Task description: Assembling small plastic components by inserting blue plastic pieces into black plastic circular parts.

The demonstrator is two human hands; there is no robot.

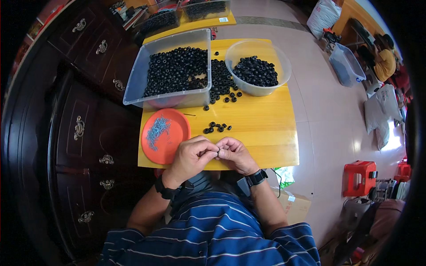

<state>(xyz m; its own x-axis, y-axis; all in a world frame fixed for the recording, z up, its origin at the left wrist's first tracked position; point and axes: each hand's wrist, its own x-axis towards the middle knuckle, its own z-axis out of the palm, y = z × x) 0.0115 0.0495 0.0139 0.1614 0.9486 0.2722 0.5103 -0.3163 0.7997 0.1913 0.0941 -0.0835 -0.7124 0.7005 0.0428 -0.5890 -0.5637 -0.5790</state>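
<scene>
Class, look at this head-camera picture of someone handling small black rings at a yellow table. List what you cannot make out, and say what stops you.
- The piece pinched between the left hand and right hand: fingertips cover nearly all of it.
- The thin bluish metal pieces on the orange plate: too small to identify.
- The far bins of black parts: cut off by the top edge.
- The table's near edge: hidden behind both hands.

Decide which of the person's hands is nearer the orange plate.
Left. The left hand sits at the orange plate's right edge; the right hand is further right, beyond the left one.
</scene>
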